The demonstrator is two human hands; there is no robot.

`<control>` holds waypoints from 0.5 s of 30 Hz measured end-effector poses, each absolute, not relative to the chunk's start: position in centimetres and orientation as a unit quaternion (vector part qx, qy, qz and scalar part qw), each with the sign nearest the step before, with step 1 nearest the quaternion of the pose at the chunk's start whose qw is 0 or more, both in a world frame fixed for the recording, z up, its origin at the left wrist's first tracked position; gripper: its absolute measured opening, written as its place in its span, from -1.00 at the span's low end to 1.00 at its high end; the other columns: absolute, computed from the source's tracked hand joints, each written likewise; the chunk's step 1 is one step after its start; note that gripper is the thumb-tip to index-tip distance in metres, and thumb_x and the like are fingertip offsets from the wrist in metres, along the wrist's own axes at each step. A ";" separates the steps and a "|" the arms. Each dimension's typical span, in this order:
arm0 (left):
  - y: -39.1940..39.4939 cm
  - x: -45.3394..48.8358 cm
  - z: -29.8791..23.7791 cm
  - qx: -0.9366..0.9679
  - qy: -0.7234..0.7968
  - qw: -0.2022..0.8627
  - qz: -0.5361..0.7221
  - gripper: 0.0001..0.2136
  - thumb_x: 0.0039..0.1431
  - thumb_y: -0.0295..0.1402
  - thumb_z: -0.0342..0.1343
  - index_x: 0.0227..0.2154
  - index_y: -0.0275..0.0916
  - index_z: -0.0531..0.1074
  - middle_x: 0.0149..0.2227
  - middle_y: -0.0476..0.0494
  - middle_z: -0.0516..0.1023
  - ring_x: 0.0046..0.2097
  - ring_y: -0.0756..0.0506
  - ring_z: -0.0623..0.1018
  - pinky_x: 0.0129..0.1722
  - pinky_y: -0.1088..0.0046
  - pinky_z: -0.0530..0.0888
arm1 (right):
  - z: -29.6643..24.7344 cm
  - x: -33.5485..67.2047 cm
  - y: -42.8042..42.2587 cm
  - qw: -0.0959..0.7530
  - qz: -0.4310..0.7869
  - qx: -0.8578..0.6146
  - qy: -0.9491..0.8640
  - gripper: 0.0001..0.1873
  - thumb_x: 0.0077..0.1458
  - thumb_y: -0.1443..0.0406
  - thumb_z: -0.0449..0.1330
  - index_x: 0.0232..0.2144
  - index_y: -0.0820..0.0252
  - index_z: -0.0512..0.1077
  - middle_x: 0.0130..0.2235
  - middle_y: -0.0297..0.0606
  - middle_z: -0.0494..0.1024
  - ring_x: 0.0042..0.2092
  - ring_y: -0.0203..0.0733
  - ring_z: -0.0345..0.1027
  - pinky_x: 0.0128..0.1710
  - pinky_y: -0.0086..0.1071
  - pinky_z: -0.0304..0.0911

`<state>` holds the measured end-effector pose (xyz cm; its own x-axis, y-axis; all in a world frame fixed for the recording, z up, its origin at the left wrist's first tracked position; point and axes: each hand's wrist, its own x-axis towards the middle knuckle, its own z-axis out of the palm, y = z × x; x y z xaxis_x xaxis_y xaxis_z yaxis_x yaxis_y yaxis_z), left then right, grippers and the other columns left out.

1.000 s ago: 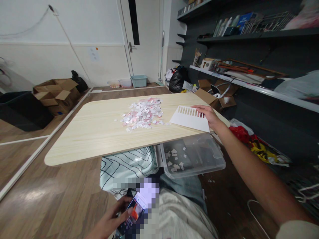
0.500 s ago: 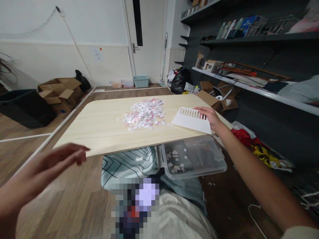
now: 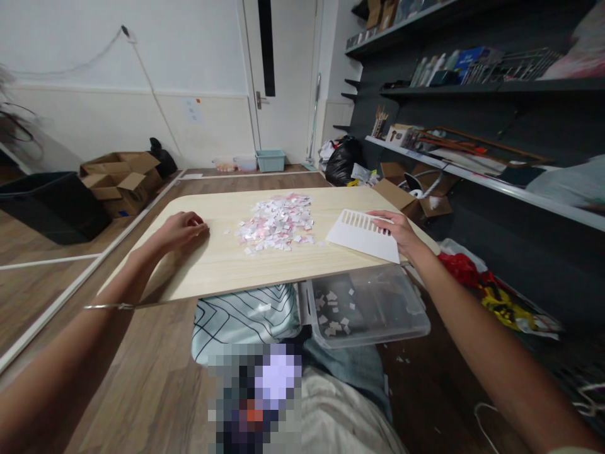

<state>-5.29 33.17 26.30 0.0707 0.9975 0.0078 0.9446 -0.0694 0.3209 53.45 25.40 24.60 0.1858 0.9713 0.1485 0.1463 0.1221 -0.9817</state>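
Note:
My right hand grips a white flat panel with a row of slots along its far edge; some fingers pass over or through the slots at its right end. The panel stands tilted on the pale wooden table, right of a loose heap of small white and pinkish paper-like pieces. Over the table's left part, my left hand is loosely curved, fingers pointing toward the heap, with nothing visible in it. A gap of bare tabletop separates it from the pieces.
Below the near table edge, a clear plastic bin holds several small white pieces. Left of it is a pale patterned cushion-like object. Beyond are a black bin, cardboard boxes and dark shelving on the right.
My left hand has moved forward and right, from beside the near left table edge to over the tabletop. My right hand and the white panel have stayed nearly in place.

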 end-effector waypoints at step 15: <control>34.9 -3.8 24.2 0.693 0.695 0.056 0.183 -0.51 0.58 -0.22 0.04 0.26 -0.58 0.50 0.33 -0.55 0.48 0.14 -0.28 0.47 0.28 0.17 0.41 | 24.0 53.9 26.0 0.552 0.373 -0.546 -0.509 -0.49 -0.34 0.07 0.67 -0.30 0.15 0.73 -0.40 -0.25 0.70 -0.43 -0.21 0.44 -0.40 -0.34 0.31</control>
<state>-3.75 34.86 24.24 -0.0324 0.9839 0.1760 0.9428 -0.0283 0.3322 53.87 26.00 23.96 0.2041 0.9667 0.1542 0.1437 0.1262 -0.9815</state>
